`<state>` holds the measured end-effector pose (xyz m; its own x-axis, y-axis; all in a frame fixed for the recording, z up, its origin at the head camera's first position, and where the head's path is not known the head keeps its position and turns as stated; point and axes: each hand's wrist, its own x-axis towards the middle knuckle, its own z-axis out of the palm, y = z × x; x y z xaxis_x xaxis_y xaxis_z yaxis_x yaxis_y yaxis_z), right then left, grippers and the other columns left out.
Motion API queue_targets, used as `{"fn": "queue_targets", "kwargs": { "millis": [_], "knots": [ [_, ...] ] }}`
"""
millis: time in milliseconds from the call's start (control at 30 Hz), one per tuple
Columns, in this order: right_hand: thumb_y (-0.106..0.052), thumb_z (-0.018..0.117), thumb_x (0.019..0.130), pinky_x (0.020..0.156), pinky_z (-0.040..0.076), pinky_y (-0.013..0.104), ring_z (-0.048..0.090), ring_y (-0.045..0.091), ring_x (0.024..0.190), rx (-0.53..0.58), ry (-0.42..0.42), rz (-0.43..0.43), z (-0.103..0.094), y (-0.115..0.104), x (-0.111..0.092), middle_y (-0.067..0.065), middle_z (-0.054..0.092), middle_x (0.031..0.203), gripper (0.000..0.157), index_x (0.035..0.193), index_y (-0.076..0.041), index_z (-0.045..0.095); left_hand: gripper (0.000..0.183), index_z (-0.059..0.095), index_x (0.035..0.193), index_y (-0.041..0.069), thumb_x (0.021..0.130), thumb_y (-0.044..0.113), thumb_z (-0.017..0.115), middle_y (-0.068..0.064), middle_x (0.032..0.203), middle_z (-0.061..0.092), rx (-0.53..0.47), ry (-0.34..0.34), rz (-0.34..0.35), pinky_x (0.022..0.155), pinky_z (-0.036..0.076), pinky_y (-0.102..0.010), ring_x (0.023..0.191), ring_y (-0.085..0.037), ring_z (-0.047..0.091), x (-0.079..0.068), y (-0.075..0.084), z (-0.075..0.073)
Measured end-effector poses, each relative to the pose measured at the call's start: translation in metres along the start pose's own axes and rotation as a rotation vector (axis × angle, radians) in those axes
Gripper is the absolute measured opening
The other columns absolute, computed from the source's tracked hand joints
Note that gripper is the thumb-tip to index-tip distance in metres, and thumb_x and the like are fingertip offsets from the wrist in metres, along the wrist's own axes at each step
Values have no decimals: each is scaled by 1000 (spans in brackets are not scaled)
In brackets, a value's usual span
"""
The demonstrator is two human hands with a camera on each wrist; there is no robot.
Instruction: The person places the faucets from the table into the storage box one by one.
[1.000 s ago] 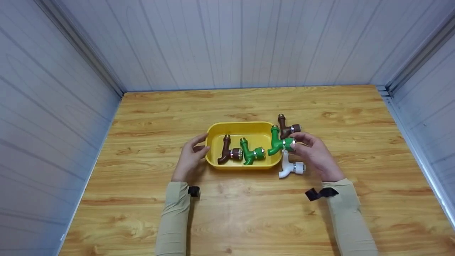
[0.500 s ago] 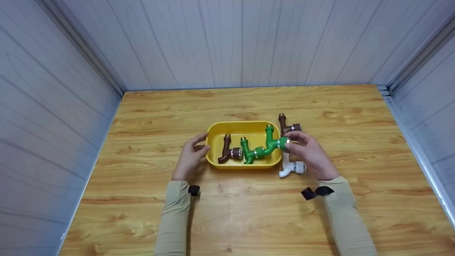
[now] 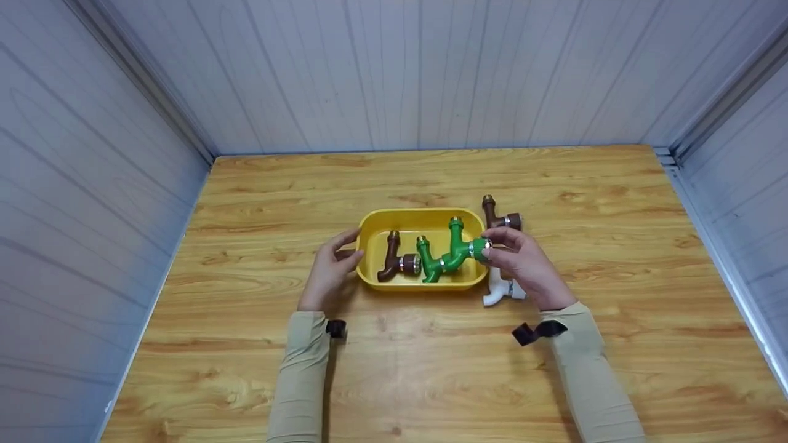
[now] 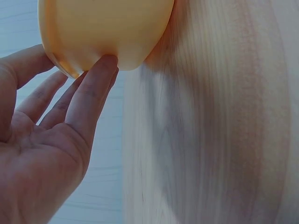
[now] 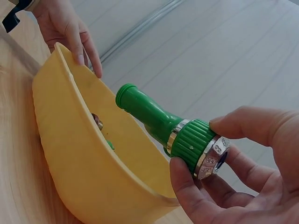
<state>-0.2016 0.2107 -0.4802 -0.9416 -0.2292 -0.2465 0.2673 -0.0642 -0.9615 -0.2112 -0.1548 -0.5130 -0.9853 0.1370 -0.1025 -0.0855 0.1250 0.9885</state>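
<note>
My right hand pinches a green tap by its ribbed knob and holds it over the right part of a yellow tub. In the right wrist view the tap's round spout end points up and left, above the rim. Inside the tub lie a brown tap and another green tap, partly covered by the held one. My left hand rests at the tub's left end; in the left wrist view a fingertip touches its outer wall, fingers mostly straight.
Just right of the tub, on the wooden table, lie a brown tap and a white tap, both partly hidden by my right hand. Panelled walls enclose the table at the back and both sides.
My right hand has moved left, carrying the green tap from the tub's right rim farther in over it, now overlapping the other green tap. My left hand stays in place.
</note>
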Motion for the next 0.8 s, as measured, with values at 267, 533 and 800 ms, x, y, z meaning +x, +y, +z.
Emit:
{"fn": "queue_targets", "kwargs": {
  "millis": [267,533,800],
  "knots": [
    [-11,71,87,93,48,44,63,24,95,18,-11,16,6,3,3,14,52,120,42,123,-1,53,48,51,138,5,92,4,63,-19,135,49,-16,38,21,82,53,-35,109,-33,57,5,-14,1],
    [-1,69,86,89,51,35,59,24,99,74,-50,-27,14,4,8,17,48,121,41,122,8,51,46,52,137,4,92,3,63,-17,131,52,-28,50,25,80,54,-33,105,-30,60,5,-13,3],
    [-2,69,87,92,50,38,58,25,102,46,-63,-25,19,3,9,18,47,124,47,127,10,47,47,51,137,6,92,3,62,-17,133,50,-39,42,14,84,53,-39,108,-32,58,6,-14,4]
  ]
}}
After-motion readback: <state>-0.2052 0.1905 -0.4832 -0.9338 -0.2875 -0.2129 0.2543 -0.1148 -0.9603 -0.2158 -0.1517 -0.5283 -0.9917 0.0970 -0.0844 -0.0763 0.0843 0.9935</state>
